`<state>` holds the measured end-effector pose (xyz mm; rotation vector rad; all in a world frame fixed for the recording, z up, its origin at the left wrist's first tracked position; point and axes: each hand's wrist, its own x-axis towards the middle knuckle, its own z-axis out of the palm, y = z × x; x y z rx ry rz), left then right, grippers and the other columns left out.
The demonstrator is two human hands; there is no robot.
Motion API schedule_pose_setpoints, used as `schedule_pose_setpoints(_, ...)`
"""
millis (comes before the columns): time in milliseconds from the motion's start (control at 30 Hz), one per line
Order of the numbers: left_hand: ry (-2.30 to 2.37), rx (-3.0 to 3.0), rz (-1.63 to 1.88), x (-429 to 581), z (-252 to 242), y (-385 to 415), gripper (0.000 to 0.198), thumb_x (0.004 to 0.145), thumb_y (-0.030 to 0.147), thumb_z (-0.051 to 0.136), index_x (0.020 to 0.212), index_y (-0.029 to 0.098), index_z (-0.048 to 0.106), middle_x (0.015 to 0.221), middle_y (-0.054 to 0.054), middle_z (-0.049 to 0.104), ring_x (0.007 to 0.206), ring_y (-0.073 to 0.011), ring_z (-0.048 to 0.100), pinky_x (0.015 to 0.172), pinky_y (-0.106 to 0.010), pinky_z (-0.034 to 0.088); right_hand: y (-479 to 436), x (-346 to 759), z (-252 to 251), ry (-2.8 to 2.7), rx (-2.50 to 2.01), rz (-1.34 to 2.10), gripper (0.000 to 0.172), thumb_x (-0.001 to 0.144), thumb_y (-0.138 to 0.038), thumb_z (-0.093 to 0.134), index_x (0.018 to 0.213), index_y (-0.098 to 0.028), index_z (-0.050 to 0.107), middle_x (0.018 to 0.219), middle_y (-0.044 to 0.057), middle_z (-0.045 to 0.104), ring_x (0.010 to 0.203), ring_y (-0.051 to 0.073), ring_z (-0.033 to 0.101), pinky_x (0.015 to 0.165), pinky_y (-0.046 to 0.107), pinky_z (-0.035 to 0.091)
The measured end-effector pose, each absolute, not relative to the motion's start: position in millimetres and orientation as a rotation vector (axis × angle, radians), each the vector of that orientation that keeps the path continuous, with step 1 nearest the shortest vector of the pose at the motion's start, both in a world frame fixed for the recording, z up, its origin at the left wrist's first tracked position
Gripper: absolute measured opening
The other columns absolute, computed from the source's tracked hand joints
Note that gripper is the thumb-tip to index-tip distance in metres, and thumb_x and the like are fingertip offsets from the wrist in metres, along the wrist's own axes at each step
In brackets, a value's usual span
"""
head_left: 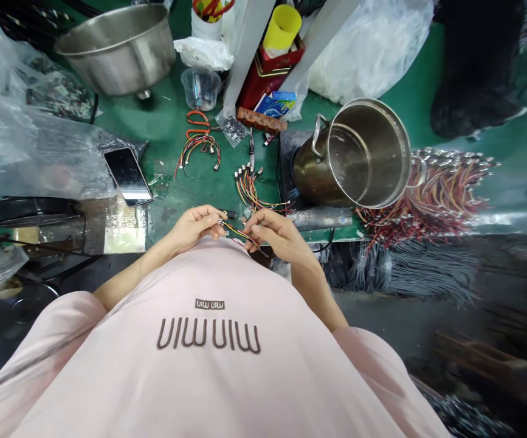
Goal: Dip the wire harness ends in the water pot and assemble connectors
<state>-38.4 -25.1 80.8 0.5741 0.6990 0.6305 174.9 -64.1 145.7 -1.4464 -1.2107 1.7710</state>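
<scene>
Just in front of the pink shirt, my left hand (pixel 199 226) is closed in a pinch on the connector end of a thin wire cable (pixel 236 230) with yellow, red and dark strands. My right hand (pixel 276 234) has its fingers closed around the other stretch of the same cable, to the right. A small black piece (pixel 230 214) lies by my left fingertips. Beyond the hands, a bunch of connector wires (pixel 247 184) rests on the green table (pixel 167 213). Farther back are a few more connector wires (pixel 202 146) and orange-handled scissors (pixel 197 125).
On the left lie a phone (pixel 127 175) and clear plastic bags (pixel 39 146). A wide steel pot (pixel 117 52) stands at the back left. To the right are a tall steel pot (pixel 327 161) and heaped red wires (pixel 440 194). Grey cables (pixel 400 267) lie below the table edge.
</scene>
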Motion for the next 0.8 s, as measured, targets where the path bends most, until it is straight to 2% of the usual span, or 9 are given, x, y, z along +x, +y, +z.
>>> schedule_pose_setpoints(133, 0.697, 0.505, 0.644, -39, 82, -23, 0.043, 0.064, 0.047, 0.084, 0.083, 0.012, 0.068, 0.059, -0.003, 0.069, 0.048, -0.0089, 0.06, 0.051, -0.019, 0.049, -64, 188, 146, -1.306, -1.406, 1.811, 0.017, 0.082, -0.033, 0.064, 0.088, -0.019, 0.055, 0.069, -0.001, 0.063, 0.062, 0.012, 0.064, 0.059, 0.024, 0.053)
schedule_pose_setpoints(267, 0.711, 0.485, 0.651, -39, 82, -22, 0.044, 0.063, 0.047, 0.084, 0.083, 0.011, 0.067, 0.058, -0.002, 0.068, 0.047, -0.0081, 0.059, 0.05, -0.017, 0.049, -67, 193, 142, -1.449, -1.437, 1.68, 0.011, 0.076, -0.023, 0.066, 0.079, -0.018, 0.056, 0.068, -0.002, 0.059, 0.059, 0.009, 0.056, 0.055, 0.022, 0.047)
schedule_pose_setpoints(500, 0.716, 0.49, 0.662, -39, 85, -22, 0.044, 0.063, 0.047, 0.085, 0.083, 0.011, 0.067, 0.057, -0.002, 0.068, 0.046, -0.0077, 0.06, 0.049, -0.016, 0.049, -70, 185, 142, -1.562, -1.54, 1.533, 0.006, 0.075, -0.022, 0.065, 0.075, -0.017, 0.061, 0.071, 0.0, 0.061, 0.063, 0.011, 0.056, 0.057, 0.023, 0.046)
schedule_pose_setpoints(633, 0.702, 0.501, 0.657, -39, 86, -22, 0.044, 0.063, 0.047, 0.084, 0.082, 0.012, 0.067, 0.056, -0.002, 0.068, 0.045, -0.0078, 0.06, 0.049, -0.016, 0.049, -70, 181, 144, -1.39, -1.521, 1.685, 0.012, 0.076, -0.026, 0.065, 0.072, -0.018, 0.057, 0.062, -0.002, 0.059, 0.056, 0.01, 0.058, 0.054, 0.023, 0.047)
schedule_pose_setpoints(800, 0.683, 0.499, 0.622, -40, 86, -24, 0.045, 0.063, 0.048, 0.084, 0.082, 0.011, 0.066, 0.056, -0.003, 0.069, 0.045, -0.0086, 0.06, 0.05, -0.018, 0.05, -74, 180, 148, -1.214, -1.433, 1.833, 0.018, 0.079, -0.033, 0.066, 0.079, -0.018, 0.056, 0.065, -0.001, 0.064, 0.055, 0.011, 0.062, 0.052, 0.022, 0.049)
